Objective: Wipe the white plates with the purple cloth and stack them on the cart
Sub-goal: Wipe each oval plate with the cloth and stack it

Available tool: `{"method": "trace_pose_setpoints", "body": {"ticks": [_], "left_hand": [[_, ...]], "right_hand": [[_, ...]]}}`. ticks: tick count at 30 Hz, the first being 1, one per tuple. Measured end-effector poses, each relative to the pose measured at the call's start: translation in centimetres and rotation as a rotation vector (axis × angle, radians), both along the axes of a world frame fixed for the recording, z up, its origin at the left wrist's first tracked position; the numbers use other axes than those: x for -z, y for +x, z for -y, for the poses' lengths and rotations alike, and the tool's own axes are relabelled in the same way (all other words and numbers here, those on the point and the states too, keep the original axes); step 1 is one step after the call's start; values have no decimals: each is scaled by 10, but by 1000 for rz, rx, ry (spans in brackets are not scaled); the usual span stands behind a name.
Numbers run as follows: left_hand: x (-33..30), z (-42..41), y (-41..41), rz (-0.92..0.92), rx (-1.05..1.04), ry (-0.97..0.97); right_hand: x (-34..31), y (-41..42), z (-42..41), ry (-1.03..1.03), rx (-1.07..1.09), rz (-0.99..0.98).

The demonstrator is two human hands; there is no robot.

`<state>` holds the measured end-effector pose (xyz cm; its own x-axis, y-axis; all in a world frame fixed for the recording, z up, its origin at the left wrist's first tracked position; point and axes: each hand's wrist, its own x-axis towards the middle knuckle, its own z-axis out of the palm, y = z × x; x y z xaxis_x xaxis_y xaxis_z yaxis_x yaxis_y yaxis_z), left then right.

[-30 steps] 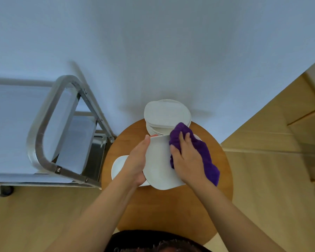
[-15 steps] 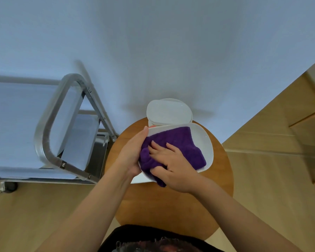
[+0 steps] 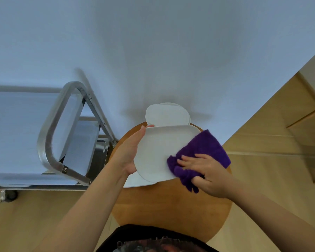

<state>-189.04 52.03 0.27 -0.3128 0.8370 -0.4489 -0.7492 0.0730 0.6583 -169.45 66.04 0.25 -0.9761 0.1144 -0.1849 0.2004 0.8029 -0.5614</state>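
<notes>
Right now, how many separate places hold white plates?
3: one white plate held by the left hand, one flat white plate beneath it on the table, and a rear stack, its count unclear.

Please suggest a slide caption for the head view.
Left hand holds a white plate while right hand wipes it with purple cloth.

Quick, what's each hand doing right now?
Left hand: holds the white plate by its left edge.
Right hand: presses the purple cloth on the plate, fingers fairly straight.
</notes>
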Motion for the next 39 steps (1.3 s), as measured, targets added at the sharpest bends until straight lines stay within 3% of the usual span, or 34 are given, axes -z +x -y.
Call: {"method": "trace_pose_setpoints", "body": {"ticks": [5, 8, 11, 13, 15, 18, 21, 26, 30, 35, 39], "left_hand": [[-3, -1, -10, -63, -46, -57], [-2, -5, -10, -75, -83, -118], [-5, -8, -7, -128, -63, -184], [-8, -9, -2, -191, -34, -240], [-15, -12, 5, -246, 29, -214], [-27, -11, 11, -396, 85, -180], [-39, -2, 9, -491, 145, -154], [-53, 5, 6, -538, 176, -66], [-58, 7, -4, -467, 74, -34], [-61, -1, -10, -336, -93, 68], [-56, -6, -4, -277, -168, 83]], "right_hand": [[15, 7, -23, 249, 140, -229], [12, -5, -26, 43, 411, -199], [-5, -20, -14, -231, 739, -428], [-19, -32, 4, -305, 669, -575], [-25, -45, 24, -343, 429, -459], [-24, -57, 24, -7, 115, -105], [-33, -64, 4, 149, 49, -132], [-36, -59, -12, -41, 167, -211], [-32, -44, -32, -192, 381, -218], [-31, -34, -32, -775, 693, -431], [-25, -28, -25, -1126, 890, -481]]}}
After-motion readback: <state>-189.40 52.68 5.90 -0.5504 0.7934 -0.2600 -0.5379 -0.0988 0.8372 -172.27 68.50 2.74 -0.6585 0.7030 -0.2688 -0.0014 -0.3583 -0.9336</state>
